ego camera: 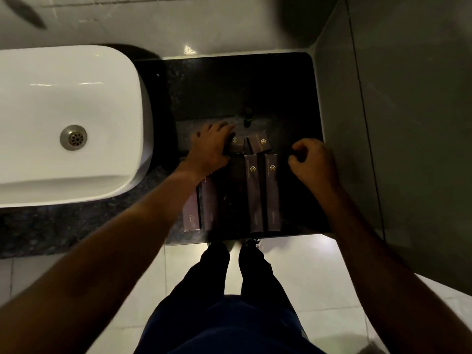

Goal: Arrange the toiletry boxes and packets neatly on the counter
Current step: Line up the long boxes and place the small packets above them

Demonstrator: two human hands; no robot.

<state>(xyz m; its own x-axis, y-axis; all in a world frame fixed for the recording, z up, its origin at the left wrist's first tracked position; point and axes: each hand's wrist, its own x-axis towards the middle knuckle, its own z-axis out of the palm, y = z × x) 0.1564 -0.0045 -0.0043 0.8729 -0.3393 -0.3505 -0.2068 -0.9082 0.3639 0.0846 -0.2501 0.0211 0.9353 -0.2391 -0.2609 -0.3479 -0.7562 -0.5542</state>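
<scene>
Dark brown toiletry boxes with gold logos lie on the black counter (288,103). Two long boxes (263,192) sit side by side near the front edge, and two more long boxes (201,208) lie to their left, partly under my left forearm. Behind them are two small boxes: one (259,141) lies free, the other (238,145) is touched by my left hand (210,145), whose fingers rest on its left side. My right hand (313,162) hovers to the right of the long boxes, fingers curled, holding nothing.
A white basin (69,123) with a metal drain stands at the left of the counter. A small dark bottle (247,116) with a green band stands behind the small boxes. Grey tiled walls close in the back and right. My legs and feet show below the counter's front edge.
</scene>
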